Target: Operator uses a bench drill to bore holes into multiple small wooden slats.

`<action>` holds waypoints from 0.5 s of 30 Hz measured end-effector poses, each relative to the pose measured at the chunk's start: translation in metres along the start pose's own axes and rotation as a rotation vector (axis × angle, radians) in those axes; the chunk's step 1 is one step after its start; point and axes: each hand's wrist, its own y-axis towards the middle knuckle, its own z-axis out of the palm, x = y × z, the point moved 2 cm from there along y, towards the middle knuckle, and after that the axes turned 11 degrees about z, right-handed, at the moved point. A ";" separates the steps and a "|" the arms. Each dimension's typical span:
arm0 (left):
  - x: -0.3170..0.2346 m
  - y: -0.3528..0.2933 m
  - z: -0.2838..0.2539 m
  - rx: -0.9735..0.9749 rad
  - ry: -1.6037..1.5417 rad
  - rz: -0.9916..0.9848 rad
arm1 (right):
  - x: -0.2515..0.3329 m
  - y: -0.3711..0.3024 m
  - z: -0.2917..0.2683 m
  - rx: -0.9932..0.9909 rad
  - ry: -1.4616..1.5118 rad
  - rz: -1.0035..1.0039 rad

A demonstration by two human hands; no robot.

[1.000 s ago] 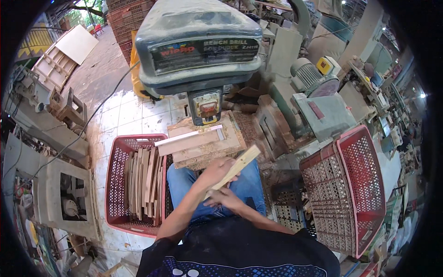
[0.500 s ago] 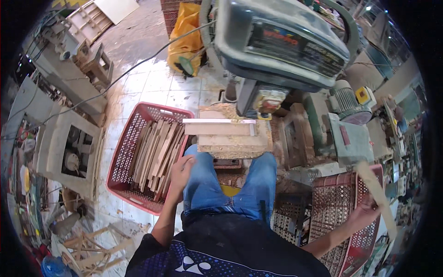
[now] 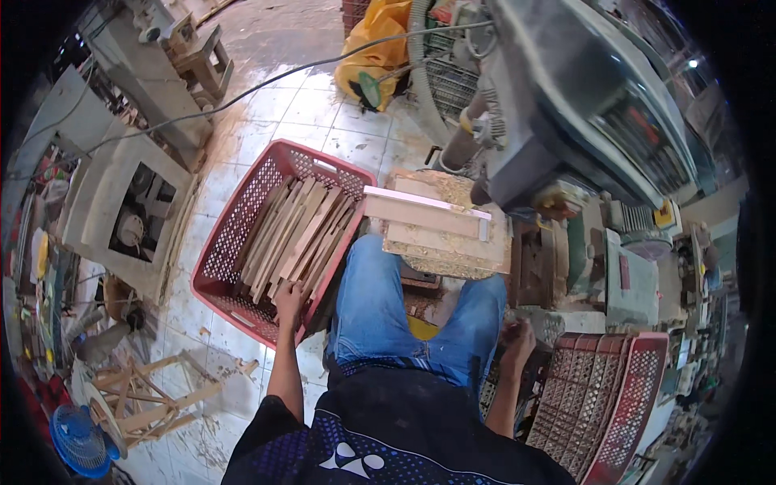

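Observation:
My left hand (image 3: 288, 302) reaches over the near right side of the red perforated crate (image 3: 212, 279). Its fingers are closed on the near end of a wooden strip (image 3: 297, 252), among several strips lying lengthwise in the crate. Beside my right knee is my right hand (image 3: 518, 339), its fingers loosely bent and apart, with nothing visible in it. Ahead of my lap is the sawdust-strewn machine table (image 3: 444, 263). On it lies a flat wooden board with a pale straight rail (image 3: 428, 201) along its far side.
A large dark machine head (image 3: 582, 105) overhangs the table at the right. Another red crate (image 3: 638, 404) stands at my right, near a motor (image 3: 634, 218). A cable (image 3: 283, 78) crosses the far left, past a yellow bag (image 3: 376, 52). A wooden frame (image 3: 149, 400) lies at lower left.
My left hand has moved down into the left crate, onto the strips. My right hand has come inward from the right crate, and the wooden strip it held is no longer in it. The view has shifted.

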 end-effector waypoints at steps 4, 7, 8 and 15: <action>0.092 0.049 0.024 0.020 0.204 0.095 | -0.020 0.017 0.016 0.164 -0.448 0.052; 0.099 0.072 0.052 0.155 0.172 0.024 | -0.019 0.034 0.021 0.144 -0.676 0.063; 0.110 0.079 0.061 0.187 0.212 0.032 | -0.017 0.038 0.024 0.131 -0.723 0.088; 0.098 0.089 0.105 0.338 0.463 -0.016 | -0.031 0.059 0.017 0.082 -0.712 -0.060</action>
